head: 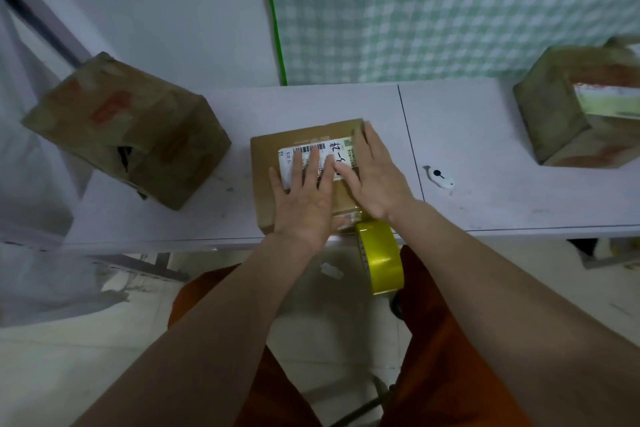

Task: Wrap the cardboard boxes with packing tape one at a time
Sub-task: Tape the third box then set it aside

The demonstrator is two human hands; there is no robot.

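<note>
Cardboard, brown and labelled, the middle box (298, 163) sits at the near edge of the white tabletop (485, 156). Both hands lie flat on its top, fingers straight and released, grasping nothing: the left hand (304, 201) over the white shipping label (311, 156), the right hand (375, 177) just beside it toward the box's right edge. A yellow tape roll (381, 260) hangs off the near edge below the right wrist. Another box (128, 128) stands far left, a third (581, 107) far right. A small white cutter (439, 177) lies right of the hands.
</note>
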